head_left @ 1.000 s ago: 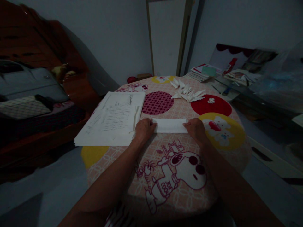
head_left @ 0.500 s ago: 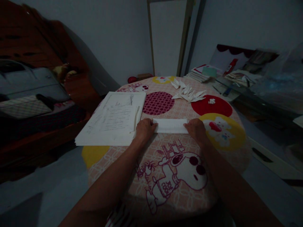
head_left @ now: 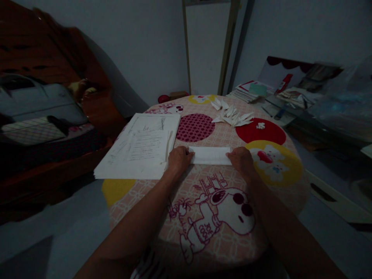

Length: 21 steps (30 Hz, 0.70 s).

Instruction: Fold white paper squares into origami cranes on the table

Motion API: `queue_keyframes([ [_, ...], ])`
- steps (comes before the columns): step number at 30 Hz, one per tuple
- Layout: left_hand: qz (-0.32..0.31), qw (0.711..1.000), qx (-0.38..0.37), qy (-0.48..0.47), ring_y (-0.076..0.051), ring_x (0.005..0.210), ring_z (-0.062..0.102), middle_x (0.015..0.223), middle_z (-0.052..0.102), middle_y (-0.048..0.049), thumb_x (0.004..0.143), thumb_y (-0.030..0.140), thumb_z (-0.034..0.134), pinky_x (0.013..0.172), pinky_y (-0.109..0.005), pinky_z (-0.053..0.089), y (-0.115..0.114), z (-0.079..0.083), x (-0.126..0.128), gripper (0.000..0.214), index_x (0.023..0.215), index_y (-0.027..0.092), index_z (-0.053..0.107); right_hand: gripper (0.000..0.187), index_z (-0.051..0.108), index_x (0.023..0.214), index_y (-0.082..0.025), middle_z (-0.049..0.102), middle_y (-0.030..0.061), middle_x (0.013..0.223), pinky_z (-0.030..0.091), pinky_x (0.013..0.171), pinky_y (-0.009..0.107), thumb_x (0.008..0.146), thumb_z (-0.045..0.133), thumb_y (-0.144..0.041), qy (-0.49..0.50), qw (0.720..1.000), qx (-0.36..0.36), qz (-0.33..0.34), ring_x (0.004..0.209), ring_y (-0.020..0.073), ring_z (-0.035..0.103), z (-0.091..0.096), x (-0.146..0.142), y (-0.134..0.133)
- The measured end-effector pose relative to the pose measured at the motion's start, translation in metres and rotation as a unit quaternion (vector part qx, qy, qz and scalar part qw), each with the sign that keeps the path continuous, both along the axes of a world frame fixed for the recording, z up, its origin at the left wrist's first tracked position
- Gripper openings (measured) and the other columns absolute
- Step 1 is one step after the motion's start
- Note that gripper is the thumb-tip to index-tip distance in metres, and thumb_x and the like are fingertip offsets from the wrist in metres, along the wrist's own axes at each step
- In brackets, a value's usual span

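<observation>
A narrow folded strip of white paper (head_left: pixel 209 155) lies across the patterned tablecloth (head_left: pixel 139 203) in front of me. My left hand (head_left: pixel 179 158) grips its left end, fingers curled and thumb pressed on the paper. At the right end my right hand (head_left: pixel 241 158) pinches it the same way. Just left of my left hand rests a stack of papers (head_left: pixel 130 155) with writing and drawings on the top sheets. Beyond my right hand sits a cluster of folded white paper pieces (head_left: pixel 229 113).
A small crumpled white bit (head_left: pixel 260 125) lies on a red circle of the cloth. To the right stands a glass-topped table (head_left: pixel 302 120) with books (head_left: pixel 247 93) and a plastic bag (head_left: pixel 345 104). A wooden bench (head_left: pixel 95 108) on the left holds a grey bag (head_left: pixel 46 99).
Both hands keep the same hold on the paper strip. The whole view has shifted very slightly; nothing else has visibly moved.
</observation>
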<state>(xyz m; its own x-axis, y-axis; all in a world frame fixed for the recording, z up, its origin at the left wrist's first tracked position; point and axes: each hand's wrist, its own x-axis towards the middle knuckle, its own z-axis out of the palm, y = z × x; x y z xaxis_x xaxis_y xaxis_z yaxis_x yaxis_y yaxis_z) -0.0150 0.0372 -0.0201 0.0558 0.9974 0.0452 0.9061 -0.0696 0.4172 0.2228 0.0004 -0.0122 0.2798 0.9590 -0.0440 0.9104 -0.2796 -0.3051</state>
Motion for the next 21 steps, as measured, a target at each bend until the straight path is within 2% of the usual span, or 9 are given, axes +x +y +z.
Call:
queue_keyframes([
  [4, 0.003, 1.000, -0.004, -0.003, -0.029, 0.090, 0.067, 0.089, 0.071, -0.0151, 0.088, 0.035, 0.062, 0.080, -0.040, 0.048, -0.002, 0.000, 0.001, 0.019, 0.085, 0.018, 0.069, 0.025, 0.074, 0.088, -0.013, 0.073, 0.0145, 0.091, 0.045, 0.074, 0.030, 0.092, 0.058, -0.032, -0.016, 1.000, 0.013, -0.001, 0.088, 0.0236, 0.066, -0.004, 0.000, -0.001],
  [7, -0.012, 0.999, 0.049, -0.007, -0.028, 0.098, 0.065, 0.100, 0.069, -0.0131, 0.085, 0.028, 0.065, 0.085, -0.040, 0.049, -0.004, -0.001, 0.002, 0.019, 0.101, 0.018, 0.065, 0.024, 0.074, 0.089, -0.013, 0.073, 0.0149, 0.096, 0.046, 0.079, 0.031, 0.092, 0.058, -0.031, -0.035, 0.999, 0.022, 0.009, 0.093, 0.0241, 0.066, -0.006, 0.000, -0.001],
  [9, -0.065, 0.992, 0.110, -0.012, -0.027, 0.111, 0.060, 0.114, 0.066, -0.0123, 0.083, 0.018, 0.064, 0.093, -0.040, 0.048, -0.002, -0.004, 0.003, 0.025, 0.108, 0.020, 0.063, 0.023, 0.073, 0.089, -0.014, 0.073, 0.0155, 0.096, 0.046, 0.080, 0.031, 0.092, 0.058, -0.031, -0.038, 0.999, 0.019, 0.010, 0.094, 0.0248, 0.066, -0.006, -0.001, 0.000],
  [11, -0.148, 0.979, 0.136, -0.024, -0.025, 0.118, 0.056, 0.120, 0.065, -0.0108, 0.083, 0.009, 0.057, 0.099, -0.039, 0.047, 0.004, -0.009, 0.002, 0.024, 0.103, 0.021, 0.065, 0.023, 0.073, 0.088, -0.014, 0.073, 0.0154, 0.095, 0.046, 0.078, 0.031, 0.092, 0.059, -0.032, -0.038, 0.999, 0.014, 0.003, 0.093, 0.0251, 0.067, -0.006, -0.002, 0.001],
  [13, -0.222, 0.966, 0.120, -0.048, -0.022, 0.110, 0.061, 0.113, 0.067, -0.0093, 0.087, 0.007, 0.048, 0.097, -0.035, 0.049, 0.011, -0.014, 0.000, 0.025, 0.098, 0.019, 0.066, 0.023, 0.073, 0.088, -0.015, 0.073, 0.0150, 0.094, 0.046, 0.075, 0.030, 0.091, 0.060, -0.033, -0.037, 0.999, 0.012, -0.007, 0.092, 0.0246, 0.067, -0.005, -0.002, 0.001],
  [15, -0.277, 0.954, 0.099, -0.053, -0.020, 0.104, 0.063, 0.110, 0.068, -0.0093, 0.087, 0.007, 0.049, 0.094, -0.033, 0.050, 0.016, -0.017, -0.002, 0.025, 0.098, 0.017, 0.068, 0.024, 0.072, 0.088, -0.015, 0.073, 0.0152, 0.094, 0.045, 0.075, 0.030, 0.091, 0.059, -0.034, -0.040, 0.999, 0.015, -0.011, 0.092, 0.0244, 0.067, -0.005, -0.003, 0.000],
  [17, -0.291, 0.951, 0.091, -0.047, -0.020, 0.107, 0.064, 0.116, 0.068, -0.0097, 0.086, 0.008, 0.050, 0.097, -0.033, 0.050, 0.017, -0.017, -0.003, 0.029, 0.105, 0.017, 0.070, 0.025, 0.072, 0.089, -0.015, 0.073, 0.0155, 0.096, 0.046, 0.075, 0.030, 0.091, 0.059, -0.036, -0.047, 0.999, 0.025, -0.006, 0.094, 0.0249, 0.067, -0.005, -0.002, -0.002],
  [19, -0.277, 0.957, 0.083, -0.036, -0.021, 0.114, 0.062, 0.125, 0.067, -0.0105, 0.088, 0.010, 0.050, 0.102, -0.035, 0.048, 0.013, -0.016, -0.001, 0.033, 0.113, 0.018, 0.070, 0.025, 0.072, 0.088, -0.015, 0.073, 0.0157, 0.096, 0.046, 0.076, 0.031, 0.091, 0.060, -0.036, -0.050, 0.998, 0.030, -0.004, 0.095, 0.0258, 0.067, -0.006, -0.002, -0.003],
  [21, -0.265, 0.962, 0.068, -0.016, -0.023, 0.120, 0.060, 0.132, 0.064, -0.0121, 0.092, 0.019, 0.052, 0.107, -0.038, 0.045, 0.005, -0.014, 0.003, 0.033, 0.120, 0.019, 0.070, 0.026, 0.073, 0.087, -0.015, 0.074, 0.0156, 0.095, 0.046, 0.076, 0.032, 0.090, 0.060, -0.037, -0.046, 0.999, 0.029, -0.003, 0.094, 0.0263, 0.067, -0.005, 0.000, -0.004],
])
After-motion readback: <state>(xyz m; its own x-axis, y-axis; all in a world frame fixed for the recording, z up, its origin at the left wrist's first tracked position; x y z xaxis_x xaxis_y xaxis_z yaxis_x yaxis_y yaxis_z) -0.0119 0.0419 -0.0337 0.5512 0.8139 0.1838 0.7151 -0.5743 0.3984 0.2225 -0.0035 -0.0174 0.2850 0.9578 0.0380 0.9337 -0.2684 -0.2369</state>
